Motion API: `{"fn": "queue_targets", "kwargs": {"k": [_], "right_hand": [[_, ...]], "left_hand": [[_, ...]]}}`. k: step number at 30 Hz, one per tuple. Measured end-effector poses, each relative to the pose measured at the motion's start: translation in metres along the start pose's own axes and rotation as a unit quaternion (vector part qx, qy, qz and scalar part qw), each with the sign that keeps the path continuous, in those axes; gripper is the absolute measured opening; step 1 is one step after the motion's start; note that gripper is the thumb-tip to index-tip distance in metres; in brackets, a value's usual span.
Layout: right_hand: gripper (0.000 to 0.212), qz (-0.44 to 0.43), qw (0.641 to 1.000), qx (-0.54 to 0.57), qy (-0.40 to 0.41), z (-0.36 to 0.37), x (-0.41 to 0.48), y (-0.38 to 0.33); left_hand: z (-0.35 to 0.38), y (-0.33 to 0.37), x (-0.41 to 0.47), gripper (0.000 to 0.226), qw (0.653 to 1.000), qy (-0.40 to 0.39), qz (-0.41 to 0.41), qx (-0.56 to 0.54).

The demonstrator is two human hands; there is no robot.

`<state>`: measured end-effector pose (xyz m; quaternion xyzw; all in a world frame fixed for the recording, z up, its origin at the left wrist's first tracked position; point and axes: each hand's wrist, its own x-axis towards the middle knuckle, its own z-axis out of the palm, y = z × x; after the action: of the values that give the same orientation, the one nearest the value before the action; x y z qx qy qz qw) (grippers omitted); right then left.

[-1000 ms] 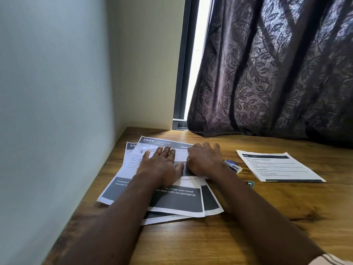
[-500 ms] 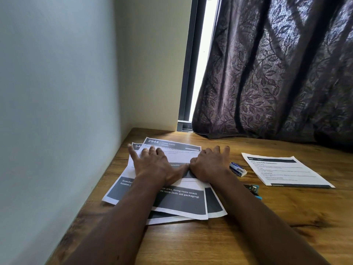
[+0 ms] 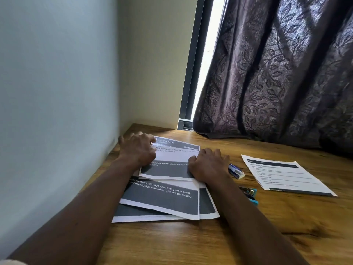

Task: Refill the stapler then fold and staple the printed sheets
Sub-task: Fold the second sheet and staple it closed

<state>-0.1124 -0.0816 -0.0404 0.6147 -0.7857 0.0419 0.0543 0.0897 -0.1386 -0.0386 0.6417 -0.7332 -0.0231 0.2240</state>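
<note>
Hands now spread apart vs. 0.5 s ago, when thumbs nearly met. Left hand (image 3: 138,150): flat, palm down on top sheet (image 3: 170,159), far-left corner. Right hand (image 3: 208,165): fingers curled, pressing sheet's right edge. Stack (image 3: 162,199) beneath, on wooden table (image 3: 248,226). Staple box (image 3: 236,171) beside right hand; stapler (image 3: 249,194) just nearer, by right forearm. Separate sheet (image 3: 286,176) further right.

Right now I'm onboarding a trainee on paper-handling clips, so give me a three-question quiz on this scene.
1. True or false: the stapler is in a hand.
2. Which hand is nearer the wall? A. left hand B. right hand
3. What lies between the right hand and the single sheet?

Key: 1 false, it lies on the table; 2 A; 3 the staple box.
</note>
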Motion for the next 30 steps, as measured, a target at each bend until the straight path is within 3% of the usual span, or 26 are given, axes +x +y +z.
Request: {"fn": "queue_targets", "kwargs": {"k": [9,11,14,16,19,24,28,30], "right_hand": [[0.080,0.042,0.998,-0.040,-0.010,0.001,0.002,-0.004],[0.081,0.048,0.998,-0.013,0.036,0.000,0.002,-0.001],[0.074,0.045,0.980,0.078,0.177,-0.008,0.000,0.004],[0.068,0.056,0.945,0.197,0.254,-0.018,-0.002,0.006],[0.066,0.088,0.879,0.384,0.269,-0.038,-0.003,0.015],[0.057,0.162,0.742,0.634,0.148,-0.055,-0.011,0.052],[0.033,0.183,0.707,0.679,0.075,-0.054,-0.028,0.074],[0.036,0.144,0.680,0.718,0.028,-0.057,-0.036,0.084]], "left_hand": [[-0.009,0.002,-0.005,0.004,0.990,0.103,-0.035,-0.089],[-0.012,0.006,-0.005,0.005,0.981,0.139,-0.049,-0.129],[-0.015,0.014,-0.009,0.010,0.954,0.233,-0.016,-0.188],[-0.016,0.020,-0.013,0.009,0.927,0.295,0.029,-0.228],[-0.021,0.028,-0.019,0.005,0.895,0.339,0.082,-0.280],[-0.025,0.041,-0.027,0.008,0.850,0.349,0.145,-0.366],[-0.031,0.051,-0.029,0.008,0.807,0.281,0.146,-0.498],[-0.036,0.054,-0.032,0.014,0.748,0.206,0.129,-0.618]]}}
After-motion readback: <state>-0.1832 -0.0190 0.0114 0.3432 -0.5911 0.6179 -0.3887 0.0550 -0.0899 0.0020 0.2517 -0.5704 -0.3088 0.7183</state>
